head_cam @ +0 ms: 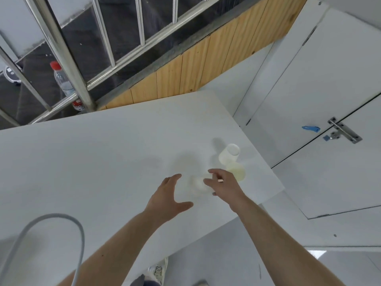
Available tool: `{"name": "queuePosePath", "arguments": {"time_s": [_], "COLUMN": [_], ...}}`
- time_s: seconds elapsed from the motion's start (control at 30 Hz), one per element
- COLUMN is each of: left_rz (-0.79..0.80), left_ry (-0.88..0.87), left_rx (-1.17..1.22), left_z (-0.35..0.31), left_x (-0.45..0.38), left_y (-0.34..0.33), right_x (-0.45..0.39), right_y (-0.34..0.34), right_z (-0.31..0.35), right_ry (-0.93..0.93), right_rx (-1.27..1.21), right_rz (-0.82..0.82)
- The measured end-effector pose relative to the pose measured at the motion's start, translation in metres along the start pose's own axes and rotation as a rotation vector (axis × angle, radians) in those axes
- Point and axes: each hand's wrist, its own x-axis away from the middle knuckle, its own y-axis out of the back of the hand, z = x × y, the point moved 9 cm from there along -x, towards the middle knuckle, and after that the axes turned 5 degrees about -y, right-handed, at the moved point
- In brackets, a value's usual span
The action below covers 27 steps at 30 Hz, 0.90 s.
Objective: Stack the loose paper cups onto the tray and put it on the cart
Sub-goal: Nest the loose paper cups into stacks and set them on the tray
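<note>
Three white paper cups lie near the right corner of the white table (pixel 92 162). One cup (pixel 228 153) lies on its side with its base toward me. A second cup (pixel 237 172) lies just below it, its pale yellow inside showing. My right hand (pixel 223 183) curls its fingers over the blurred third cup (pixel 199 185) and grips it. My left hand (pixel 169 197) hovers just left of that cup, fingers spread and holding nothing. No tray or cart is in view.
The table's right edge runs close to the cups. Beyond the table stand a steel railing (pixel 68 65), a wooden panel (pixel 185 71) and a red-capped water bottle (pixel 61 79). White cabinet doors with a metal latch (pixel 344 131) are at right. A grey cable (pixel 78 228) loops at lower left.
</note>
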Motion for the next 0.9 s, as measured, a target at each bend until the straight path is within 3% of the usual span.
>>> {"name": "queuePosePath", "arguments": {"time_s": [0.07,0.17,0.43,0.53,0.63,0.7,0.77,0.9], "left_rz": [-0.018,-0.065,-0.124,-0.184,-0.144,-0.098,-0.07,-0.028], "left_ry": [0.01,-0.018,-0.054,-0.051,-0.022,-0.028,-0.036,-0.017], "left_rx": [0.162,0.374,0.415,0.301,-0.049,-0.27,-0.384,-0.476], "left_z": [0.001,-0.002,-0.005,-0.003,0.0,0.001,0.003,0.012], "left_x": [-0.003,-0.007,-0.015,-0.019,-0.023,-0.025,-0.027,-0.031], "left_y": [0.0,0.005,0.022,0.031,0.037,0.036,0.032,0.024], "right_x": [0.004,0.007,-0.001,-0.007,-0.015,-0.012,-0.013,-0.024], "right_y": [-0.013,-0.027,-0.044,-0.032,0.015,0.038,0.052,0.061], "right_z": [0.0,0.004,0.002,0.004,0.01,0.014,0.009,-0.009], "right_ry": [-0.135,-0.192,-0.206,-0.117,0.122,0.195,0.157,0.01], "right_rx": [-0.373,-0.588,-0.621,-0.427,0.045,0.372,0.568,0.802], "right_rz": [0.141,0.266,0.422,0.252,-0.223,-0.425,-0.472,-0.4]}}
